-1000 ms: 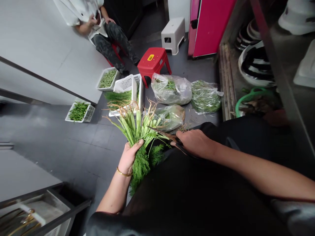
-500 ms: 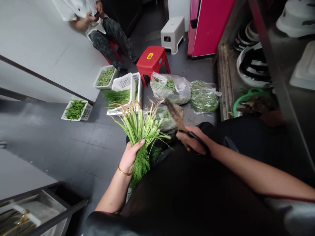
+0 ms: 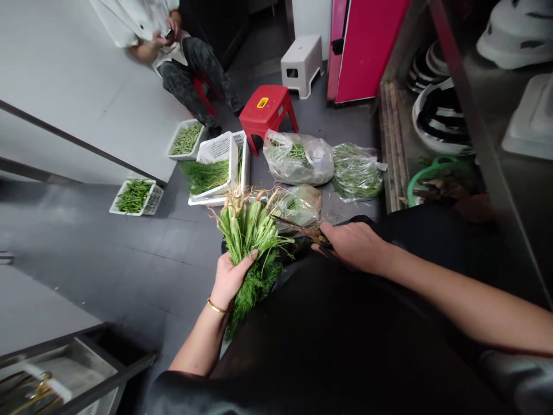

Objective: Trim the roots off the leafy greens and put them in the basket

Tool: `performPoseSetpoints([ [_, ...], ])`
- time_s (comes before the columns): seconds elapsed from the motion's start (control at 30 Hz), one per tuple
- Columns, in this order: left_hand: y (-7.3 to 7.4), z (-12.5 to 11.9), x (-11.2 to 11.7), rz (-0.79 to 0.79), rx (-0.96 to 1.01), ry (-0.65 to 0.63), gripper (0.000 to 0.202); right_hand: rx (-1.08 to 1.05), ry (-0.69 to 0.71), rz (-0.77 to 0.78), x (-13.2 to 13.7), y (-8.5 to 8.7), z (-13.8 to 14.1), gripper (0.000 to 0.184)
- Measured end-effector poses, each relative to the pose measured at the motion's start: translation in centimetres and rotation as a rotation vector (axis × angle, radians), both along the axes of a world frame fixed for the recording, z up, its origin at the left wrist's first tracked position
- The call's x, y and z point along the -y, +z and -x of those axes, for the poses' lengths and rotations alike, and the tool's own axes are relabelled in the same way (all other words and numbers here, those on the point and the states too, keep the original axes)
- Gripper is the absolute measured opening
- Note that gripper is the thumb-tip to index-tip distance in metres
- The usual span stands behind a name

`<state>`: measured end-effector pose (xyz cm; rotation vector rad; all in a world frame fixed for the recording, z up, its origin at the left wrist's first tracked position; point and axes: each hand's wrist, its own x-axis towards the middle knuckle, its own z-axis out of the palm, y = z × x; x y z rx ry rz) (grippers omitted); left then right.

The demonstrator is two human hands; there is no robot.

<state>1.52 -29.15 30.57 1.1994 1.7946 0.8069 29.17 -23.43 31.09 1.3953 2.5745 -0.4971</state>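
The gray floor (image 3: 142, 253) bears a big clear plastic bag (image 3: 319, 161) of greens. Near it, a white basket (image 3: 213, 148) holds feathery greens. Closer in, a bunch of dill-like greens (image 3: 246, 230) is up off the floor, soft leaves hanging down. The left hand (image 3: 231, 279) has its fingers wrapped around the stems. The right hand (image 3: 356, 245) is closed on the scissors (image 3: 298, 226), tips by the bunch's right side; I can't tell if they touch. Many thin tan roots (image 3: 233, 202) are still on, so much cutting seems left; a few right-side ends look bare.
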Motion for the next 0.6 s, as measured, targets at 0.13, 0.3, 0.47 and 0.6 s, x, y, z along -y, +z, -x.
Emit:
performPoseSetpoints([
  [0.13,0.0,0.1,0.1,-0.003,-0.027,-0.013,0.032,0.035,0.025,-0.009,-0.4,0.4,-0.4,0.040],
  [0.3,0.2,0.0,0.0,0.012,-0.001,-0.040,0.030,0.032,0.067,-0.003,-0.7,0.7,-0.5,0.041],
  [0.47,0.4,-0.1,-0.2,0.066,0.087,-0.050,0.030,-0.005,0.086,0.014,-0.9,0.3,-0.5,0.041],
  [0.6,0.6,0.2,-0.3,0.117,0.194,-0.021,0.034,-0.089,0.152,0.137,-1.3,0.0,-1.4,0.042],
])
